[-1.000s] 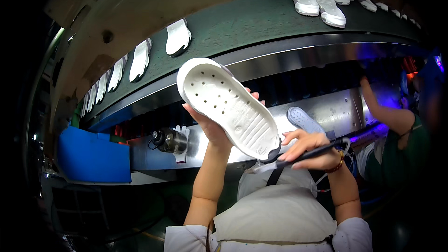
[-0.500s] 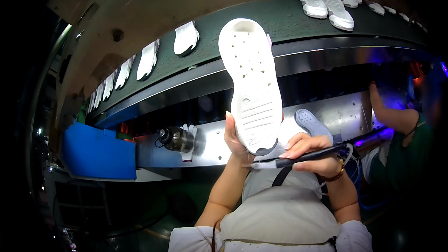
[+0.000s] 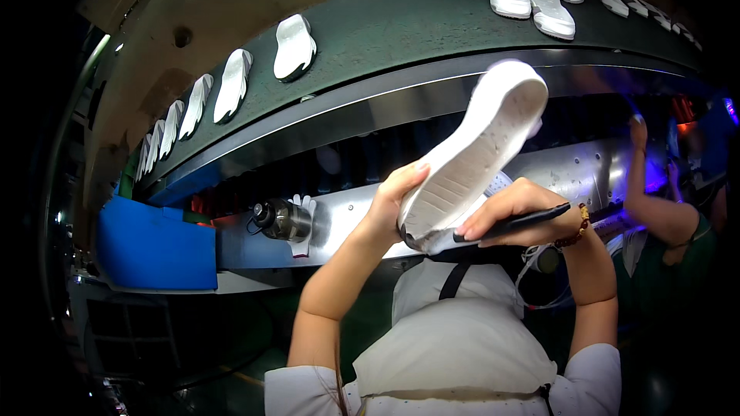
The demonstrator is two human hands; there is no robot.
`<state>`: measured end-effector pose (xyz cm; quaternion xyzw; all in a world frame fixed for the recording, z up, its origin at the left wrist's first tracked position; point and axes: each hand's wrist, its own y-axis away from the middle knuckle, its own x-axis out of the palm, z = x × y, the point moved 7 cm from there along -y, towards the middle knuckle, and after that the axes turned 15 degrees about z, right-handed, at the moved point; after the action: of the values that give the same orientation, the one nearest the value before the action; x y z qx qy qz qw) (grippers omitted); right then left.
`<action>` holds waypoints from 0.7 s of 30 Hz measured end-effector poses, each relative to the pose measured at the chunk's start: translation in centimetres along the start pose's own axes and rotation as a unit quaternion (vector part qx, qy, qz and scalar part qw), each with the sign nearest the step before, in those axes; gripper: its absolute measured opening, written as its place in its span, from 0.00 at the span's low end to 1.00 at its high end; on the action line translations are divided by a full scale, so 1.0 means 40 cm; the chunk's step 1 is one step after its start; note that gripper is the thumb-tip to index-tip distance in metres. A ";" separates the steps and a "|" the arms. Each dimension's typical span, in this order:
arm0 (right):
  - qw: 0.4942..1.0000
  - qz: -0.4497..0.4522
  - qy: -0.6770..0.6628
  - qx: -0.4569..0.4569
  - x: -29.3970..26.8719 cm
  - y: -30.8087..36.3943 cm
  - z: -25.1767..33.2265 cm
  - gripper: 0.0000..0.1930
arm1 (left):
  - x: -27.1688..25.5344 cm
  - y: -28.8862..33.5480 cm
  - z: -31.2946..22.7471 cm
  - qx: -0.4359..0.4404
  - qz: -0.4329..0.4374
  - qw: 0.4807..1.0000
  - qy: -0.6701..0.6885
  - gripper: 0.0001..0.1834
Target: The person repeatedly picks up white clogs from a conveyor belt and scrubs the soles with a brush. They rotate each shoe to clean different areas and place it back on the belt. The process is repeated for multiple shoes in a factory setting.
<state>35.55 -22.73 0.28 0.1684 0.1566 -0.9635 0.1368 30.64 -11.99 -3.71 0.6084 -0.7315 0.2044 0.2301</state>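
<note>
My left hand (image 3: 391, 199) is closed around the near left edge of a white shoe sole (image 3: 479, 142). The sole is held up at a tilt, its hollow inner side with ridges and small holes facing me and its far end leaning right. My right hand (image 3: 523, 206) grips a black-handled brush (image 3: 532, 222). Its pale tip lies at the dark-edged near end of the sole, seemingly touching it. Another pale sole (image 3: 499, 183) with holes is mostly hidden behind the held one and my right hand.
White soles (image 3: 294, 48) line a green conveyor belt (image 3: 401, 38) beyond a metal rail. A dark bottle (image 3: 285, 219) and a white glove (image 3: 303, 240) are on the metal bench (image 3: 339, 225). A blue panel (image 3: 158, 246) stands left. A co-worker's arm (image 3: 655, 204) is at the right.
The sole has turned and tilted, its far end swinging right and its near end meeting the brush tip. My right hand has risen slightly. The view has shifted a little.
</note>
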 end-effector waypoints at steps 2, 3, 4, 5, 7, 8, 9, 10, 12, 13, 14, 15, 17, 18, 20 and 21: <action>0.998 0.064 0.016 0.010 0.008 0.002 0.032 0.10 | 0.008 0.011 0.017 -0.078 -0.032 0.996 0.018 0.28; 0.999 0.051 0.002 0.013 0.000 0.005 0.038 0.10 | 0.005 0.015 0.022 -0.108 -0.028 0.993 0.028 0.28; 0.999 0.038 -0.012 0.017 -0.008 0.010 0.043 0.10 | 0.002 0.022 0.025 -0.138 -0.022 0.990 0.016 0.28; 0.999 0.022 -0.024 0.024 -0.018 0.018 0.045 0.11 | -0.002 0.023 0.029 -0.167 -0.012 0.986 0.006 0.29; 1.000 0.013 -0.002 0.003 -0.020 0.023 0.011 0.10 | 0.003 0.020 0.031 -0.231 -0.007 0.972 -0.045 0.29; 0.998 0.043 0.014 0.039 -0.008 0.022 0.003 0.10 | 0.014 0.022 0.023 -0.262 -0.016 0.961 -0.082 0.30; 0.994 0.073 0.029 0.074 0.003 0.023 -0.002 0.09 | 0.017 0.026 0.022 -0.293 -0.024 0.948 -0.120 0.30; 0.989 0.095 0.077 0.086 0.003 0.030 0.009 0.09 | -0.010 0.035 0.044 -0.286 -0.042 0.953 -0.093 0.31; 0.990 0.091 0.073 0.079 -0.006 0.039 0.035 0.09 | -0.004 0.047 0.035 -0.276 -0.061 0.956 -0.073 0.31; 0.996 0.064 0.045 0.046 -0.014 0.043 0.046 0.09 | 0.005 0.052 0.028 -0.271 -0.072 0.958 -0.064 0.31; 0.996 0.029 0.052 0.067 -0.024 0.054 0.032 0.09 | 0.021 0.051 0.015 -0.261 -0.103 0.957 -0.073 0.29; 0.994 -0.006 0.059 0.089 -0.031 0.067 0.010 0.09 | 0.019 0.050 0.018 -0.279 -0.091 0.951 -0.093 0.29; 0.997 0.018 0.032 0.074 -0.012 0.071 -0.018 0.09 | 0.006 0.053 0.018 -0.312 -0.070 0.938 -0.134 0.29; 0.988 0.053 0.078 0.121 -0.005 0.084 -0.017 0.09 | 0.002 0.063 0.020 -0.319 -0.084 0.933 -0.146 0.30; 0.969 0.098 0.148 0.169 -0.002 0.095 0.005 0.09 | -0.029 0.082 0.031 -0.293 -0.097 0.943 -0.124 0.30; 0.984 0.063 0.121 0.111 -0.018 0.102 0.010 0.09 | -0.036 0.088 0.030 -0.285 -0.094 0.948 -0.110 0.32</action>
<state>37.36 -26.46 -0.15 0.3077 0.0535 -0.9368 0.1575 27.28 -10.92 -5.59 0.6022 -0.7197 -0.1030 0.3300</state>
